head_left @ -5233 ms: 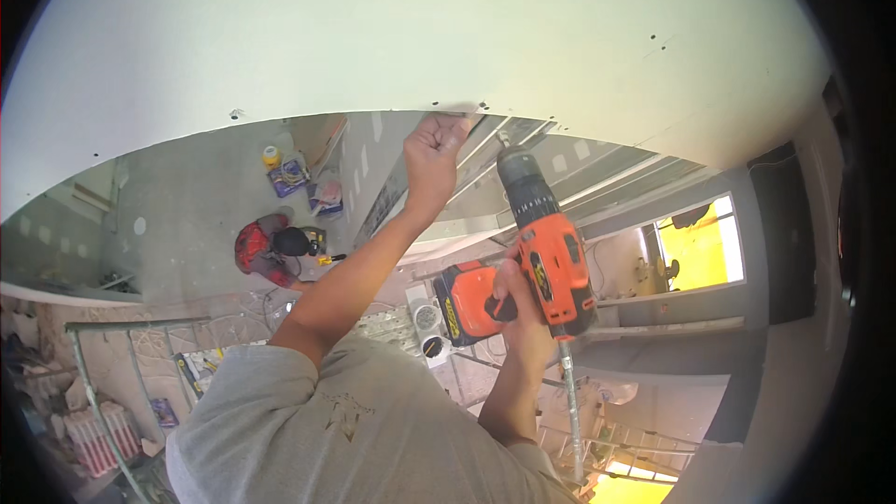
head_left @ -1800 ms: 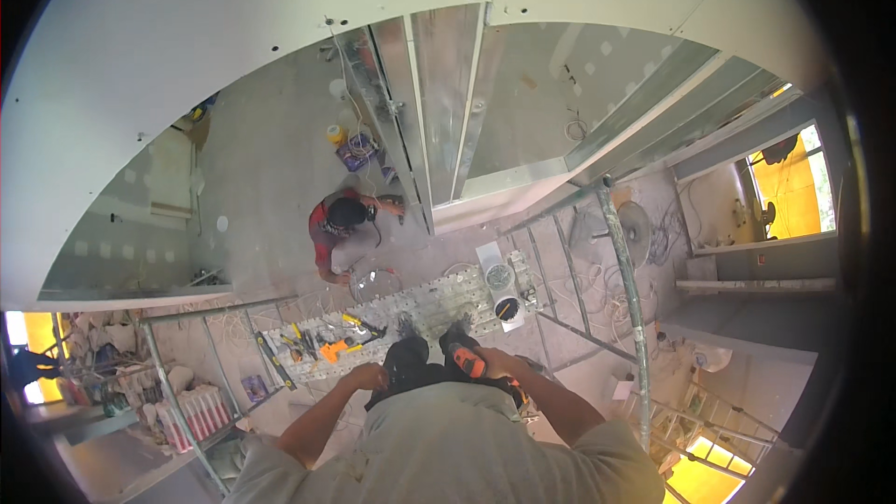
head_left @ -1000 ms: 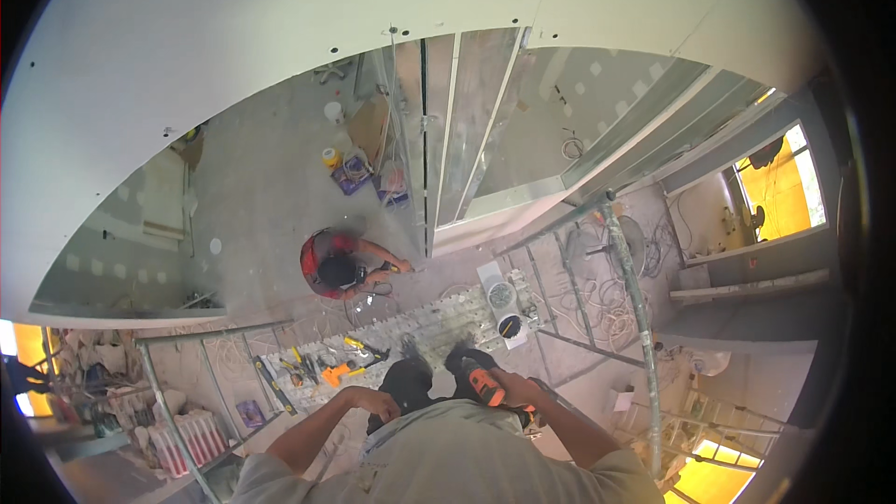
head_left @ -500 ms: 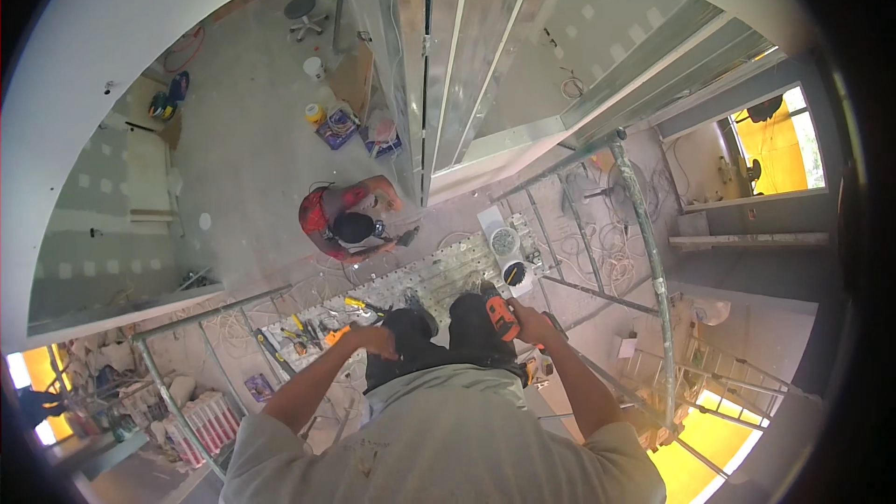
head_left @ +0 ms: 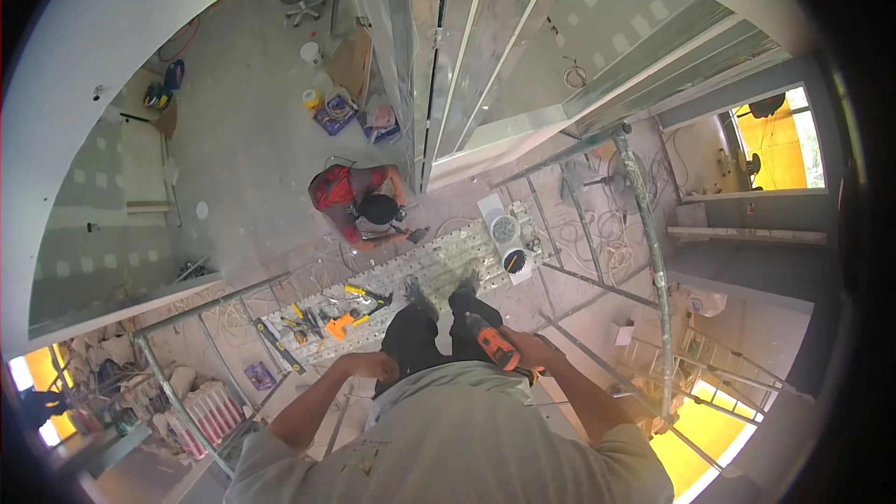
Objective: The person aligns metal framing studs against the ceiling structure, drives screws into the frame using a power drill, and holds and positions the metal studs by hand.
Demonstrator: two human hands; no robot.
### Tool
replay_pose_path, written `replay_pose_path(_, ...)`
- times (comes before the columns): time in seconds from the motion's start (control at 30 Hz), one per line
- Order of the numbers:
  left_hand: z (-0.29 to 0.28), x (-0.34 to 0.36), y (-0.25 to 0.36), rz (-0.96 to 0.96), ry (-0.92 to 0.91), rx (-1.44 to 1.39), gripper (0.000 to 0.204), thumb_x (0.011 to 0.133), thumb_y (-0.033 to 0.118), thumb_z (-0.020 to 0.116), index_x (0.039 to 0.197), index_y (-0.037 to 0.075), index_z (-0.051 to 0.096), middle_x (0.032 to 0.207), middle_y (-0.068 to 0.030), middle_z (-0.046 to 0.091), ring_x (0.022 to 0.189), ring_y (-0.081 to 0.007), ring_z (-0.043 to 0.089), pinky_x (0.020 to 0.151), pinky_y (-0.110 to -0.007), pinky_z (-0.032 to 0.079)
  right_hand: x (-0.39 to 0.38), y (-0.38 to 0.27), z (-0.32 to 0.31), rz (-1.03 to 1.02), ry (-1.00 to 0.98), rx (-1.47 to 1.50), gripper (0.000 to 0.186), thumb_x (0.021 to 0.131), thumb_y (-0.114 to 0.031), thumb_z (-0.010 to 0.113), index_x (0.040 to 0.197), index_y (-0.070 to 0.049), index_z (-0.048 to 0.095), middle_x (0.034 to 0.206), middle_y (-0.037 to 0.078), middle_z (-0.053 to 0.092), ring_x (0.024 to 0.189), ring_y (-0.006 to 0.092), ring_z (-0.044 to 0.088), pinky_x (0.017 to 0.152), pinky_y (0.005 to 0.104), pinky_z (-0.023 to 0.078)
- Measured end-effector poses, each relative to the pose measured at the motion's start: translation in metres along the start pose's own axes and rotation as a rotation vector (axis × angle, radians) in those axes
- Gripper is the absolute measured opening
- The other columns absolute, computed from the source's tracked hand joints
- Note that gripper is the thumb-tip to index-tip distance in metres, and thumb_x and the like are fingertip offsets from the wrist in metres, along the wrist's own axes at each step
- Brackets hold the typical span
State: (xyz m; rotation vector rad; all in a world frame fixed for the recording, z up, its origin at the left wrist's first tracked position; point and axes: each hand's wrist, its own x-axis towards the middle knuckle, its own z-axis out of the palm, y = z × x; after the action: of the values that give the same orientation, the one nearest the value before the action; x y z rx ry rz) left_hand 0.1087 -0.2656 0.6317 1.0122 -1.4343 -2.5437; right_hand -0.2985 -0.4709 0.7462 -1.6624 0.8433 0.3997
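Note:
My right hand (head_left: 534,352) is wrapped round the grip of an orange-and-black cordless drill (head_left: 497,345), beside my right thigh. The drill's nose points forward and to the left. By my left thigh, my left hand (head_left: 373,366) has its fingers curled; whatever may be in them is hidden. I stand on a speckled, perforated metal scaffold plank (head_left: 401,271). On the plank's left part lie an orange tool (head_left: 342,324), a yellow-handled tool (head_left: 362,292) and several smaller tools, with a long level-like bar (head_left: 277,347) at its end.
A white panel with two round fittings (head_left: 505,229) lies on the plank's right part. Scaffold rails (head_left: 658,271) stand right and left (head_left: 182,392). Below, a co-worker in red (head_left: 350,196) crouches near the plank's far edge. Metal studs (head_left: 439,56) rise ahead.
My right hand and the drill have come back toward my body. My left hand has dropped slightly, and the co-worker has shifted right. More of my legs and the plank shows.

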Motion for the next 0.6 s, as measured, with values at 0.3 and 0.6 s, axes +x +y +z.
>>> replay_pose_path(0.3, -0.008, -0.008, 0.026, -0.046, -0.214, -0.132, 0.032, 0.086, 0.022, 0.07, 0.108, -0.001, 0.07, 0.101, -0.0043, 0.07, 0.096, -0.0133, 0.062, 0.087, -0.032, 0.05, -0.019, -0.015, 0.009, 0.023, -0.11, -0.106, 0.065, 0.081, -0.028, 0.076, 0.133, -0.01, 0.043, 0.103, 0.023, 0.067, 0.102, 0.0425, 0.066, 0.083, 0.0508, 0.051)
replay_pose_path(0.6, -0.189, 0.018, -0.014, -0.134, 1.334, 0.516, 0.112, 0.072, 0.038, 0.091, 0.153, -0.004, 0.025, 0.142, -0.0268, 0.047, 0.13, -0.0318, 0.051, 0.109, -0.039, 0.041, 0.046, 0.031, -0.034, -0.082, 0.298, -0.108, 0.06, 0.079, -0.01, 0.074, 0.134, -0.006, 0.048, 0.116, 0.021, 0.065, 0.11, 0.0411, 0.064, 0.087, 0.0453, 0.05)
